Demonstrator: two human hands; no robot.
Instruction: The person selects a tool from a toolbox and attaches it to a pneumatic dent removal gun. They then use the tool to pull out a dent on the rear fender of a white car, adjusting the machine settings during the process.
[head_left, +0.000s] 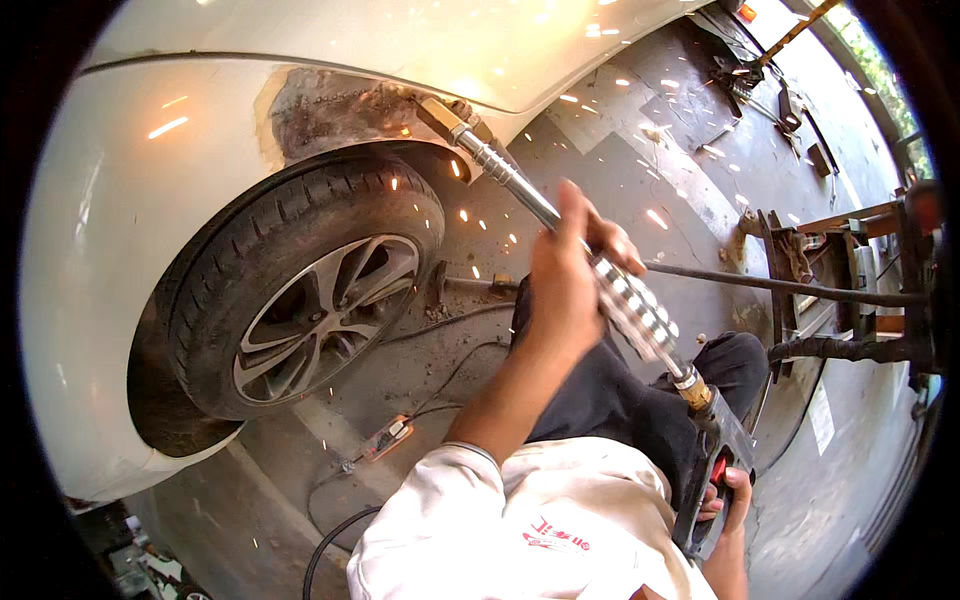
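Note:
A slide-hammer dent puller (525,190) with a chrome shaft runs diagonally from the white car's body (200,110) toward me. Its brass-coloured tip meets a scraped, dark bare-metal patch (335,112) above the wheel (310,290), and orange sparks fly around there. My left hand (568,275) is closed round the shaft at the top of the ribbed, blurred sliding weight (635,308). Down at the lower right, my right hand (728,500) grips the puller's dark pistol handle, beside a red trigger. The palm side of each hand is hidden.
A hammer (470,285) lies on the grey floor near the tyre. Closer to me are a power strip (388,438) and loose black cables. To the right stands a metal frame (800,260) with thick cables (790,288). Tools and metal parts lie at the far right.

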